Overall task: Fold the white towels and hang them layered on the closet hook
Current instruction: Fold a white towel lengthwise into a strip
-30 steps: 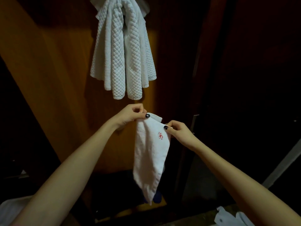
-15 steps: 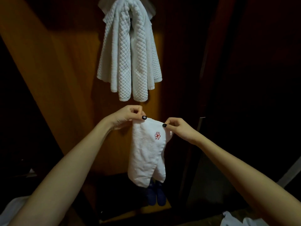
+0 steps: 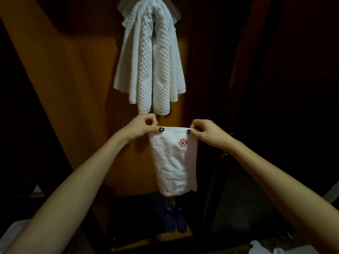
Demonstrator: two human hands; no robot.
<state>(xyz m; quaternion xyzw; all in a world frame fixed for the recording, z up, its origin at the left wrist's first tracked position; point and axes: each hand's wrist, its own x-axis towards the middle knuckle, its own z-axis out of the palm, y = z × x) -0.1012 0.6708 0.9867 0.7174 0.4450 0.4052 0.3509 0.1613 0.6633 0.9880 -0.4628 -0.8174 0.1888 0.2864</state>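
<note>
A small white towel [image 3: 174, 165] with a red embroidered flower hangs folded in front of me, its top edge pulled straight and level. My left hand [image 3: 142, 127] pinches its top left corner and my right hand [image 3: 208, 132] pinches its top right corner. Just above my hands hang white quilted towels [image 3: 150, 61], draped in layers from the top of the closet's wooden back panel [image 3: 82, 88]. The hook itself is hidden under them.
A pair of dark blue slippers [image 3: 174, 219] sits on the closet floor below the towel. A dark closet door [image 3: 275, 88] stands to the right. White cloth lies at the bottom left corner [image 3: 12, 233] and bottom right [image 3: 278, 250].
My hands have moved apart and stretched the small towel's top edge flat. It hung as a narrow drooping fold; now it hangs as a wider, shorter rectangle.
</note>
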